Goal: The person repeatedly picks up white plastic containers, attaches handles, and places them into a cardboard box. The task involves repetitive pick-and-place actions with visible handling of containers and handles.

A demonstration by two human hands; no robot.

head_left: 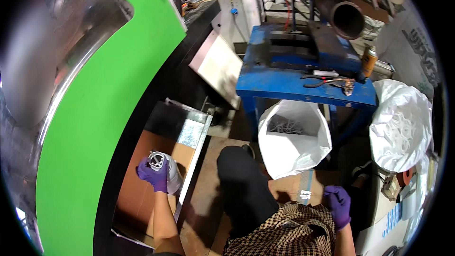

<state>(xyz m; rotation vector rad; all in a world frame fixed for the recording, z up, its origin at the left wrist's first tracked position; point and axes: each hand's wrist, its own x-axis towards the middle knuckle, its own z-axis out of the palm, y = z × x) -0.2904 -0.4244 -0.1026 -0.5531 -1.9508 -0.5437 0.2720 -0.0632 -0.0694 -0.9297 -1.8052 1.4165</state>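
Observation:
My left hand [154, 174], in a purple glove, is wrapped round the upper end of a light grey cylindrical part [174, 180]. Its hollow top has a thick rim and inner ribs. The part is in a cardboard-lined tray [130, 194] at lower left; whether its lower end touches the bottom I cannot tell. My right hand [337, 207], also gloved in purple, is closed beside my checked garment [289, 230] at lower right. Its curled fingers hide whatever it may hold.
A large green machine panel [95, 99] curves along the left. Ahead stands a blue metal table [270, 83] with pliers [327, 82] and a spray can [368, 64]. Two white sacks, one below the table [296, 154] and one at right [386, 154], hold thin scraps.

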